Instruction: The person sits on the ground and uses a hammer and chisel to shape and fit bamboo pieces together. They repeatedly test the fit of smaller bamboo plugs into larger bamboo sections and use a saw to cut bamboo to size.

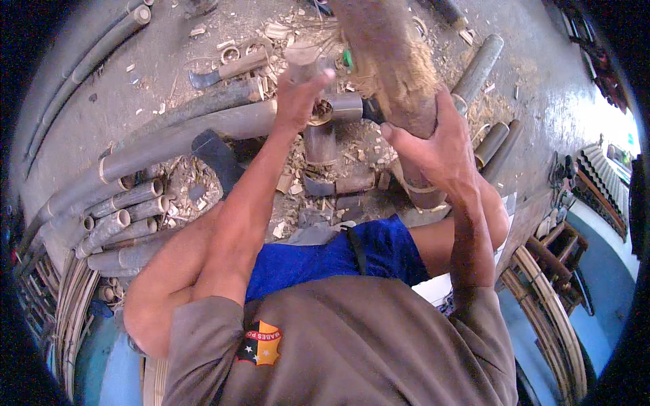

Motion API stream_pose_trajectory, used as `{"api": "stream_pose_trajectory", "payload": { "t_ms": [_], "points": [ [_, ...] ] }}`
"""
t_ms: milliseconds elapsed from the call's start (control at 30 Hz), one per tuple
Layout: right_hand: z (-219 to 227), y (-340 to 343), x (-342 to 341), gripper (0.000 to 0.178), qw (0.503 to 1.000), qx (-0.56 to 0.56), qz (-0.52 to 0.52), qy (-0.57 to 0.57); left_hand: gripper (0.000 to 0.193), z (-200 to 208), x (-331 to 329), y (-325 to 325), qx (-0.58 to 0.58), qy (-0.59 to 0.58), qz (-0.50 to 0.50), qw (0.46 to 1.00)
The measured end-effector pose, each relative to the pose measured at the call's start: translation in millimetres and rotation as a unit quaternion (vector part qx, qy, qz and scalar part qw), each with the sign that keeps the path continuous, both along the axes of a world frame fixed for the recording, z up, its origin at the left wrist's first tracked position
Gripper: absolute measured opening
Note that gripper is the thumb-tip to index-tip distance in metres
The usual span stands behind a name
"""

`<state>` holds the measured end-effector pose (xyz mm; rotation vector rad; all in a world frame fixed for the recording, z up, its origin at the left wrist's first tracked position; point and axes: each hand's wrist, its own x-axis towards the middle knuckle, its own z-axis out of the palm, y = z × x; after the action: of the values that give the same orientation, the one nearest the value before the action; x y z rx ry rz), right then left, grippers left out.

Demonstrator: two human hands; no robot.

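Clock from middle of view. Bamboo pole at 10, long axis 8-to-2. Person's left hand at 12, over pole's right stretch, motion-blurred; cannot tell whether it grips. Thick log at 1, axis 11-to-5, lying toward 2 from left hand. Right hand nearer, touching log, thumb spread across it; finger closure hidden. Hands apart.

The right hand is gripping a thick, partly frayed log, while the left hand is extending across a long bamboo pole. Pale wood chips are lying scattered across the grey floor.
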<state>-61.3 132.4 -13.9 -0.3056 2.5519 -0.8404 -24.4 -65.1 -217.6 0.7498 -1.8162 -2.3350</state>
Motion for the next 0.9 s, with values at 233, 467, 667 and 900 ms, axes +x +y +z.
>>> {"api": "stream_pose_trajectory", "payload": {
  "t_ms": [233, 467, 667, 900],
  "points": [
    [-42.2, 3.4, 20.4, 0.082, 0.997, 0.042, 0.055, -0.013, 0.042, -10.2, 17.5, 14.0, -0.08, 0.008, -0.117, 0.99],
    [-43.1, 12.7, 57.8, 0.078, 0.992, 0.09, 0.023, -0.089, 0.043, -30.0, 35.8, 33.3, -0.168, 0.033, -0.155, 0.973],
    [-59.8, 68.0, 112.6, 0.086, 0.97, -0.159, -0.174, -0.06, 0.033, 14.1, -3.5, -17.6, -0.188, 0.06, 0.046, 0.979],
    [-62.2, 90.0, 168.2, 0.069, 0.872, -0.335, -0.311, -0.175, 0.037, 20.4, 32.1, -52.4, -0.639, -0.048, -0.37, 0.673]
  ]
}}
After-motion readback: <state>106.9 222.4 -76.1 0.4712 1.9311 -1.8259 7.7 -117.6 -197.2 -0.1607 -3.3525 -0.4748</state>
